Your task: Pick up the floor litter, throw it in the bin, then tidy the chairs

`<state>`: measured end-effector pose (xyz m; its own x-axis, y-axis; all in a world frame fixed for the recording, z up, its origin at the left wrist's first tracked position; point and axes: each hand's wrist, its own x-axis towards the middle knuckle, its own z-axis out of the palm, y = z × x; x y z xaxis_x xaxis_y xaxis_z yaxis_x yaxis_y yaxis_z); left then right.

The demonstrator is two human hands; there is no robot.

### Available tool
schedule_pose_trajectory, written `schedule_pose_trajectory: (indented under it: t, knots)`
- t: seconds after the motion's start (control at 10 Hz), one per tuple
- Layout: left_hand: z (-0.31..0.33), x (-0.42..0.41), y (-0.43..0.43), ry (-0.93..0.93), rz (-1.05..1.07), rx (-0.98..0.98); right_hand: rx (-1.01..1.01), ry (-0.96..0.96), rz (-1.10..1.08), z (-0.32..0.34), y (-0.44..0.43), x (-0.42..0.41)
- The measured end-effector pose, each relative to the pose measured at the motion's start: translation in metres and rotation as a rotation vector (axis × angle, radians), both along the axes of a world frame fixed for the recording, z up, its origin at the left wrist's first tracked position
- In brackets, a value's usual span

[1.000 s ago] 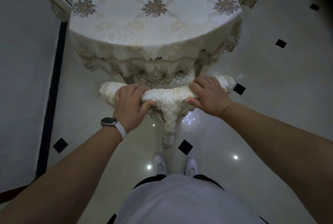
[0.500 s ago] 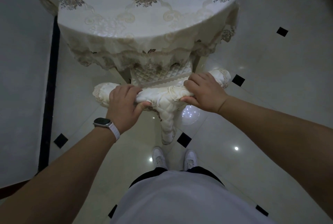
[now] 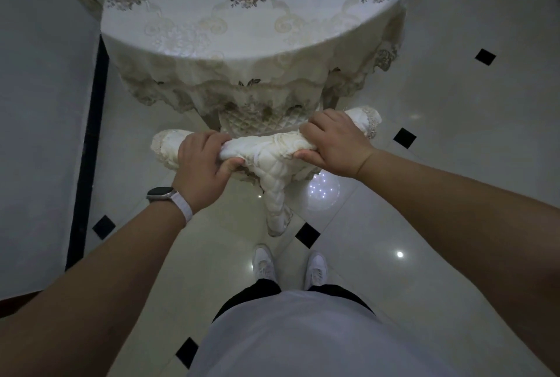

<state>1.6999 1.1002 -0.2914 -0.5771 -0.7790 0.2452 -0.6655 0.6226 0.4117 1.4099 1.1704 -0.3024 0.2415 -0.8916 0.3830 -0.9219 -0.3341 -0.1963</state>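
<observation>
Left hand [image 3: 203, 164] and right hand [image 3: 335, 146] each clench the chair [image 3: 266, 152] by its top rail, cream quilted cover with lace trim, seat tucked beneath the worktop [image 3: 248, 28] and its fringed floral cloth.

The chair [image 3: 266, 152] seat was largely hidden under the tablecloth [image 3: 242, 43] fringe. The table's far side was cut off at the top edge, and both forearms by the lower corners.
</observation>
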Motion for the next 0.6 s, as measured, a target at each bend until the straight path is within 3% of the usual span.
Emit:
schedule_pose_trajectory:
  t: [0.4,0.5,0.6]
  knots:
    - [0.024,-0.012,0.028,-0.206,0.136,0.092,0.321,0.014,-0.128,0.034,0.024,0.021]
    - [0.041,-0.017,0.043,-0.159,0.157,0.067,0.335,-0.044,-0.138,0.048,0.036,0.027]
    - [0.051,-0.018,0.058,-0.042,0.092,-0.084,0.265,-0.049,-0.122,0.061,0.046,0.023]
